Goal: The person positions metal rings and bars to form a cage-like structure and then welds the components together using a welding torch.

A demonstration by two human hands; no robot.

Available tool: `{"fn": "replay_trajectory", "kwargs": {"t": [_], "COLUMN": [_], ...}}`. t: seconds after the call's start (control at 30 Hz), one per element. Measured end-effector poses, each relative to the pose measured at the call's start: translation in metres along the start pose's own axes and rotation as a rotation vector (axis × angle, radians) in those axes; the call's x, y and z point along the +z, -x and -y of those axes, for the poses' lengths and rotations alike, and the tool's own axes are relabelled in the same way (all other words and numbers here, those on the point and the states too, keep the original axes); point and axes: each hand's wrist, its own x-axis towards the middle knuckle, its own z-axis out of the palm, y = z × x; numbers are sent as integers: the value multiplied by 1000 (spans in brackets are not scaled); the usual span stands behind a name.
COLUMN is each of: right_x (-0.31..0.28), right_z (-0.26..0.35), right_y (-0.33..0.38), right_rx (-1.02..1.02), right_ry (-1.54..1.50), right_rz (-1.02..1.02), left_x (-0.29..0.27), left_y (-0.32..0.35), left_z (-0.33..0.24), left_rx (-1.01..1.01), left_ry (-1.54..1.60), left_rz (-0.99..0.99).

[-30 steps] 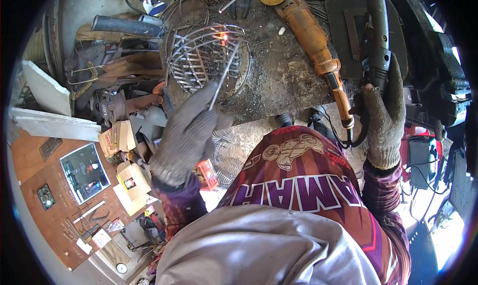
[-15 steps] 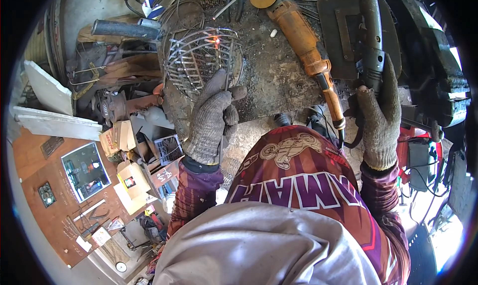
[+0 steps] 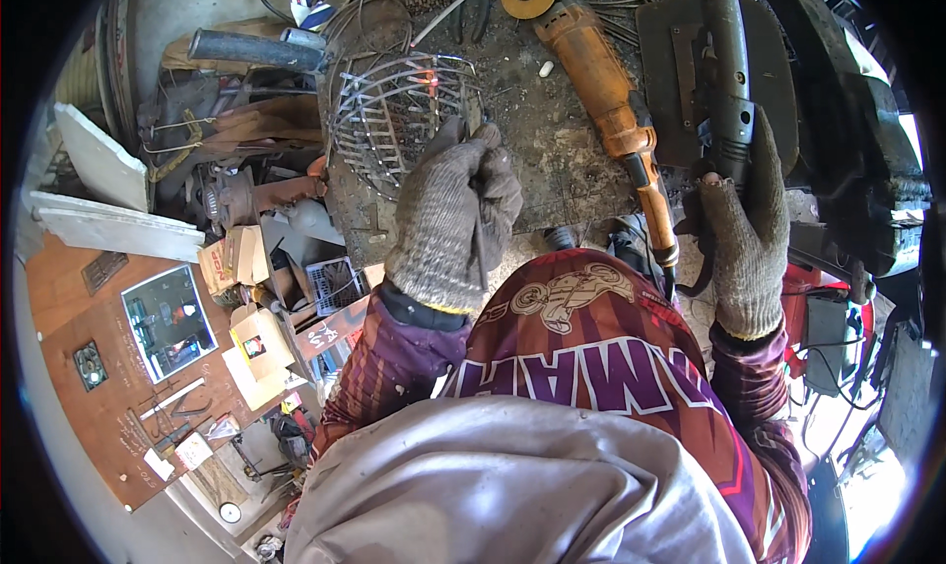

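My left hand (image 3: 448, 224), in a grey knit glove, is closed around a thin metal rod (image 3: 482, 254) whose lower part shows beneath the fingers. Just beyond its fingertips, a domed cage of crossed metal strips (image 3: 379, 121) lies on the worktable, and one spot near its top right glows red. My right hand (image 3: 749, 249), also gloved, grips the near end of a long grey tubular tool (image 3: 731, 62). The tool's far end runs out at the top edge, so its kind is unclear. Between the hands lies an orange angle grinder (image 3: 596, 71) with a yellowish disc.
The dark, worn worktable (image 3: 537, 160) has a flat dark plate (image 3: 670, 81) at right and bent rods at the back. Pliers (image 3: 473, 17) lie near the top. A grey pipe (image 3: 251, 54) juts from the left. Below left are cardboard boxes (image 3: 258, 352) and a brown board (image 3: 74, 318).
My left hand has moved right and slightly lower, its fingers curling tighter and the rod coming with it. The glow on the cage has dimmed. My right hand keeps its grip, barely moving.
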Motion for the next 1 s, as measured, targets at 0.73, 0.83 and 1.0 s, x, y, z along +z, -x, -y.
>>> {"fn": "replay_trajectory", "kwargs": {"t": [0.73, 0.83, 1.0], "right_x": [0, 3, 5], "right_z": [-7, -6, -10], "right_y": [-10, -9, -8], "right_rx": [-34, -19, -30], "right_ry": [3, -10, -48], "right_rz": [42, 33, 28], "left_x": [1, 3, -5], "left_y": [-30, -26, -23], "left_z": [21, 12, 8], "left_rx": [185, 182, 134], "left_ry": [-702, -761, -869], "left_rz": [-283, -231, -199]}}
